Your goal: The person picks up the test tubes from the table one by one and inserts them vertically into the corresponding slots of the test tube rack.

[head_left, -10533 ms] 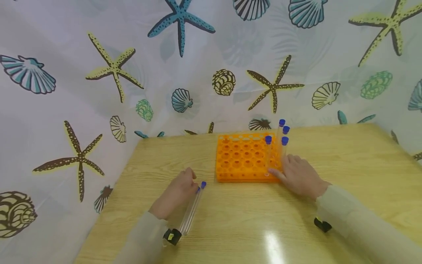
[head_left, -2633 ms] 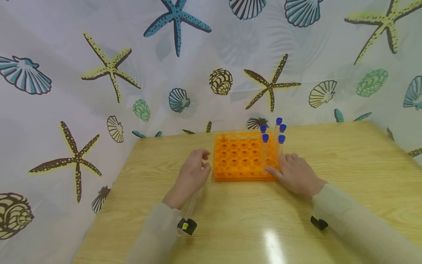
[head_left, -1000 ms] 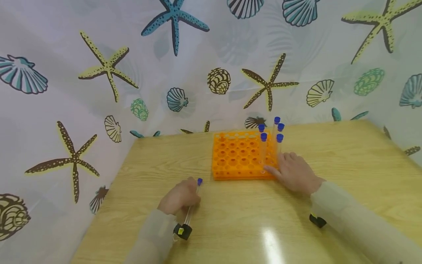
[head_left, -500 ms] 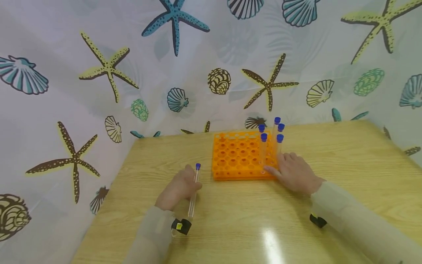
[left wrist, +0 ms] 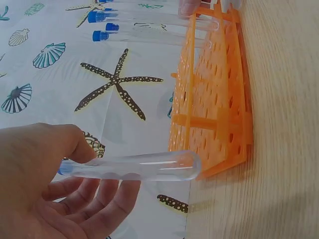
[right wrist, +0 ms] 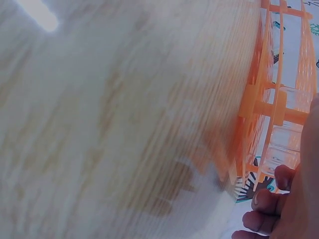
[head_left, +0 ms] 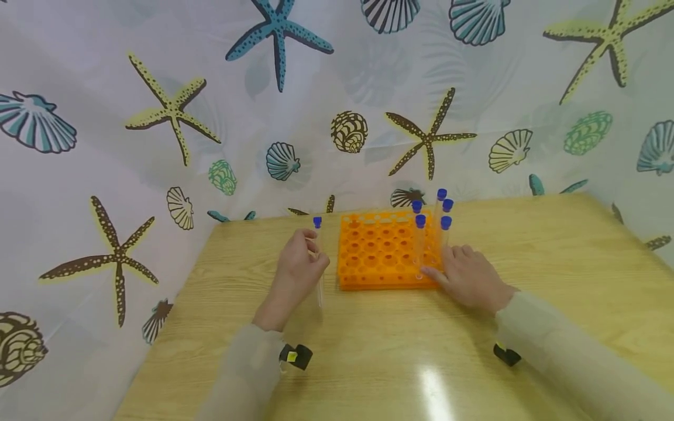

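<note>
A clear test tube (left wrist: 144, 167) with a blue cap hangs upright in my left hand (head_left: 297, 263). The thumb and fingers pinch it near the cap, just left of the orange test tube rack (head_left: 368, 280). In the left wrist view, the tube's rounded bottom overlaps the near end of the rack. Several capped test tubes (head_left: 419, 240) stand in the rack's right end. My right hand (head_left: 471, 278) grips that end, its thumb along the front and its fingers at the side. The right wrist view shows only part of the fingers (right wrist: 266, 199) beside the rack.
The rack stands on a wooden table (head_left: 379, 351) near a cloth backdrop (head_left: 316, 117) printed with starfish and shells. Many rack holes to the left of the standing tubes hold nothing. A black strap piece (head_left: 296, 355) hangs under the left wrist.
My left hand has picked a test tube off the table, raised it upright and carried it forward beside the rack. Another tube joined the rack earlier. The right hand has stayed put.
</note>
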`<state>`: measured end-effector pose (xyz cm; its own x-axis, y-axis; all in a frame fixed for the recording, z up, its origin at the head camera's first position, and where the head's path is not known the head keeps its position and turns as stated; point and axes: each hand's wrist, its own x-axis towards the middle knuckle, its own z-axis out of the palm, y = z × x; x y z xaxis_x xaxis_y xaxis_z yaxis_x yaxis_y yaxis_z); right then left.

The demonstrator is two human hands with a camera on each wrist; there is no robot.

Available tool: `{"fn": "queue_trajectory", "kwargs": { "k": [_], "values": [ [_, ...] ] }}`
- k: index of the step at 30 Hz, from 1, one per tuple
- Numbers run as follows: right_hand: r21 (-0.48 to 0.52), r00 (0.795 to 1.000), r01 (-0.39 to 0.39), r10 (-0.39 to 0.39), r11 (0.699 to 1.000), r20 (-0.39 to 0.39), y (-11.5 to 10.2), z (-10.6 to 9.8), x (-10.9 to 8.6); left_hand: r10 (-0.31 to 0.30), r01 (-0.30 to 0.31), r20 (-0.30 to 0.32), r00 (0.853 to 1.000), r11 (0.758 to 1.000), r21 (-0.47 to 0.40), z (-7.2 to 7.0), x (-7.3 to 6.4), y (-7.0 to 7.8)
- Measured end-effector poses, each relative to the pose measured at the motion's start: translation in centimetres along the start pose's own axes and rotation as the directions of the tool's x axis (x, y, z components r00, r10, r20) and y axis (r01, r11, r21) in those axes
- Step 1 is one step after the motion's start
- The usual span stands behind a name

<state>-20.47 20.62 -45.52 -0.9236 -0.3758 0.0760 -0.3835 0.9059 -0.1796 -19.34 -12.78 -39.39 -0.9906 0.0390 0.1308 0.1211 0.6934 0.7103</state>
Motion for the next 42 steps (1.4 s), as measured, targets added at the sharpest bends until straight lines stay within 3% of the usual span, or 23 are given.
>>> {"fn": "queue_trajectory", "kwargs": {
  "k": [12,19,30,35,42],
  "values": [
    [0.01,1.0,0.0,0.0,1.0,-0.017,0.2,0.5,-0.1,0.137,-0.142,-0.127,0.982,0.989,-0.033,1.4,1.0,2.1],
    [-0.008,1.0,0.002,-0.003,1.0,-0.008,0.1,0.3,0.1,0.242,-0.255,-0.194,0.951,0.966,-0.043,1.9,1.4,2.3],
    [0.002,1.0,-0.005,0.005,1.0,-0.001,-0.1,0.2,0.1,0.282,-0.309,-0.219,0.934,0.946,-0.099,3.3,2.4,4.2],
    [-0.003,1.0,-0.01,0.01,1.0,0.006,-0.1,0.2,0.1,0.267,-0.302,-0.222,0.938,0.942,-0.143,4.2,3.0,5.2],
    [-0.022,1.0,-0.013,0.014,1.0,0.009,-0.1,0.2,0.0,0.255,-0.278,-0.134,0.957,0.94,-0.198,5.5,3.8,6.7]
  ]
}}
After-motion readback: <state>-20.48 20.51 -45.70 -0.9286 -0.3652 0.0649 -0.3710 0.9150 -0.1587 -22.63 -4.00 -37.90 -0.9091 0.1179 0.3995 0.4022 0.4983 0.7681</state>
